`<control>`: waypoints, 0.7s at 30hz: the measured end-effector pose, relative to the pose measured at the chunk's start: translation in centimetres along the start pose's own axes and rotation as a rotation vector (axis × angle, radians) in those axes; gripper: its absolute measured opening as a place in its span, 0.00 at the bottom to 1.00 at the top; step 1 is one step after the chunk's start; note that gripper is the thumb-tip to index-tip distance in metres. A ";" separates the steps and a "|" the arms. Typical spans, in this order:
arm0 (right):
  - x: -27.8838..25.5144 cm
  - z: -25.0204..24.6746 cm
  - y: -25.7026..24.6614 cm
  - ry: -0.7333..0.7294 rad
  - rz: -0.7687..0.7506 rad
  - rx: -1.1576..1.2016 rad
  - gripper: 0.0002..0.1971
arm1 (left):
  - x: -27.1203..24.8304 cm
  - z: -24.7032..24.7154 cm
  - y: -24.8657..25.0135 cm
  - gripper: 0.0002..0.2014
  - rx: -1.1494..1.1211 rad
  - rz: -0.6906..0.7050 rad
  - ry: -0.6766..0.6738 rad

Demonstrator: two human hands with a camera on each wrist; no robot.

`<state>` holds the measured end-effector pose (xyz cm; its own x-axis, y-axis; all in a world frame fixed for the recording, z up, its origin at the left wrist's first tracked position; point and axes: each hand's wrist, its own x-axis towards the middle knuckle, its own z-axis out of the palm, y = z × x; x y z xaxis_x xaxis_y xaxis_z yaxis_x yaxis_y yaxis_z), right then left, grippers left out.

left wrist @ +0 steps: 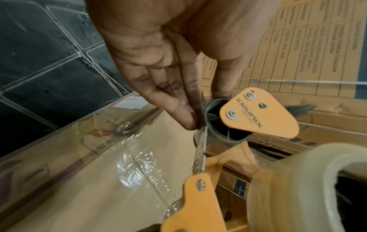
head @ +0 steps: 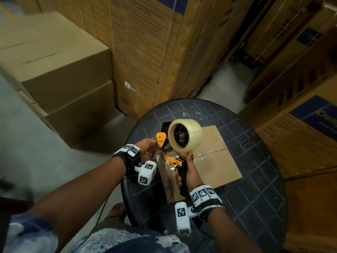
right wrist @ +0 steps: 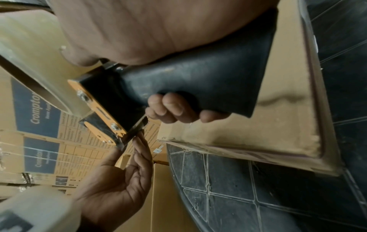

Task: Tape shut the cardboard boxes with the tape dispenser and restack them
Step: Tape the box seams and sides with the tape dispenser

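- Hands first: right hand (head: 189, 172) is wrapped round the black pistol handle of the orange tape dispenser w/ clear tape roll (head: 182, 141), holding it up just above the small brown cardboard box (head: 217, 161). Left hand (head: 148, 149) has straight fingers (left wrist: 178, 114) together at the dispenser's front end, by the grey roller; they look to be pinching the loose tape end against the thumb, but thumb tip is hidden, so can't say for sure.
- Box sits on the dark round tiled surface (head: 255, 207), toward its near-left edge. Shiny clear tape already lies along the top seam and wraps down the near side, so this box looks close to done.
- Step in hand, as I read it: freeing or re-threading the tape end over the roller before the next strip.
- Do it well: keep fingertips off the toothed blade beside the roller; pull the end out flat, sticky side down, no folds.
- Keep the handle grip firm so the roll doesn't spin loose.
- Start the next strip past the box edge, press down, then draw along the seam in one pull.
- Stacked plain brown boxes (head: 60, 73) on the floor, off the far-left edge of the surface, look like the restack spot.
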<state>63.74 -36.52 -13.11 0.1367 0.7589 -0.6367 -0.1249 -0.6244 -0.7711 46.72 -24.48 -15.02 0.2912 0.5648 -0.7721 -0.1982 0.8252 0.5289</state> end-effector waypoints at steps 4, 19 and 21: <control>0.1 0.0 -0.5 0.003 0.026 0.020 0.45 | 0.4 0.0 0.4 0.12 -0.032 -0.045 0.008; 0.8 -1.0 -0.4 0.019 0.037 -0.035 0.47 | 2.2 -0.4 2.8 0.05 0.273 -0.028 -0.004; 0.7 -1.1 -0.4 0.028 0.039 -0.043 0.48 | 2.4 -0.7 3.2 0.07 0.298 -0.033 -0.034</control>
<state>64.96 -35.91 -13.28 0.1597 0.7290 -0.6656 -0.0880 -0.6611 -0.7452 46.16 -20.45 -15.40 0.3247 0.5332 -0.7812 0.0942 0.8036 0.5877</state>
